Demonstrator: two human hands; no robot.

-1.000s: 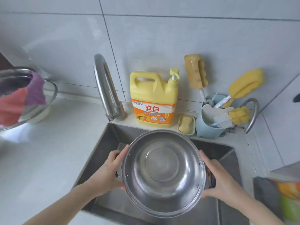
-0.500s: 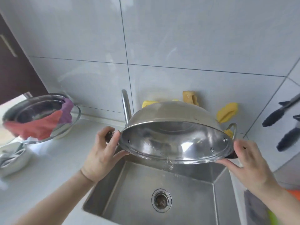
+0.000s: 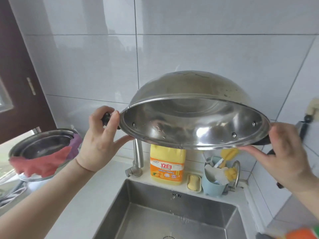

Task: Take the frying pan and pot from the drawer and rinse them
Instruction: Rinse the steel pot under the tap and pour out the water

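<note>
A wide stainless-steel pan (image 3: 193,118) with two dark side handles hangs upside down and tilted above the sink (image 3: 172,213). Its hollow faces me and down. My left hand (image 3: 101,140) grips its left handle, thumb under the rim. My right hand (image 3: 284,152) holds the right handle, fingers curled under the rim. A thin stream of water runs from the lower rim into the sink basin.
The faucet (image 3: 138,157) rises behind the sink's left corner. A yellow detergent jug (image 3: 167,164), a soap dish (image 3: 194,182) and a blue cup of brushes (image 3: 215,176) line the back ledge. A steel bowl with a red and purple cloth (image 3: 43,156) sits on the left counter.
The pan went from lying level in the sink to being lifted and turned over. Since half a second ago it has risen higher, and water still drips from it.
</note>
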